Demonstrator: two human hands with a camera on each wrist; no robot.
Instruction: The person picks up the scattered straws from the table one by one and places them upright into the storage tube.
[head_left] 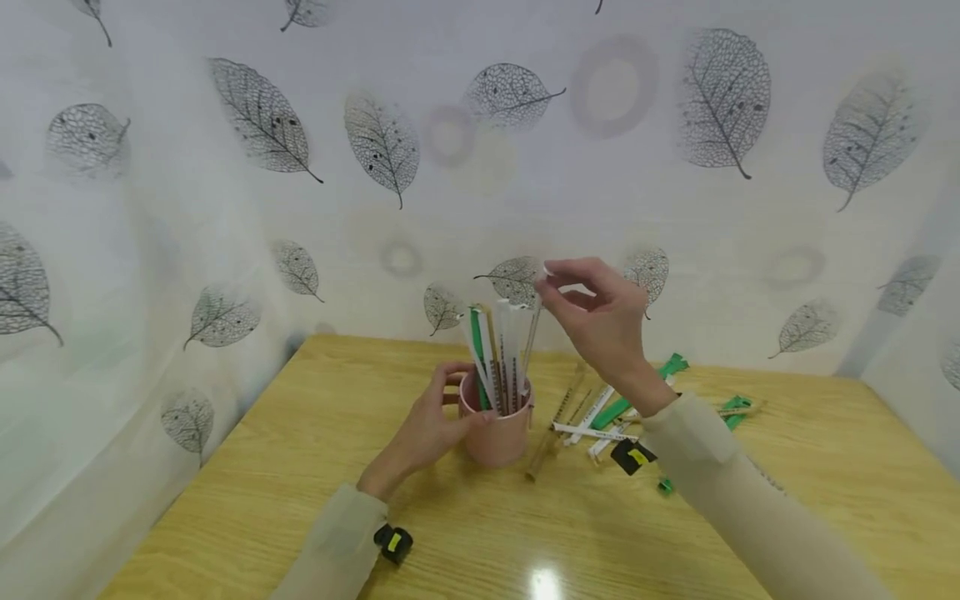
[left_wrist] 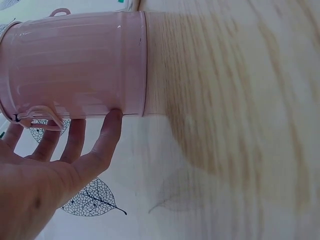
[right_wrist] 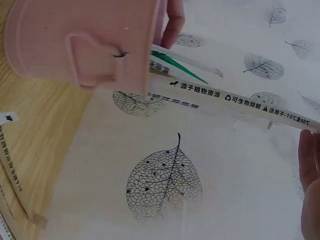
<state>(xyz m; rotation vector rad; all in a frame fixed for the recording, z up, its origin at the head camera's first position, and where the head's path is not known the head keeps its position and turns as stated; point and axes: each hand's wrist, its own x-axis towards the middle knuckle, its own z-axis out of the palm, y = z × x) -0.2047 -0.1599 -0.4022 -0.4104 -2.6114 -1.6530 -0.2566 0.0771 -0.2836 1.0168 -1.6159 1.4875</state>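
A small pink bucket stands upright on the table, with wire side handles that show in both wrist views. My left hand holds it from the left, fingers along its side and thumb at the front rim. Several paper-wrapped straws, white, brown and green, lean inside. Above the bucket's right side, my right hand pinches the top end of a white wrapped straw printed with dark characters. That straw slants down to the bucket's mouth; its lower end is hidden there.
A loose pile of wrapped straws, green, white and brown, lies right of the bucket, partly beneath the right forearm. Behind the wooden table hangs a pale curtain printed with leaves. Each wrist wears a small black device.
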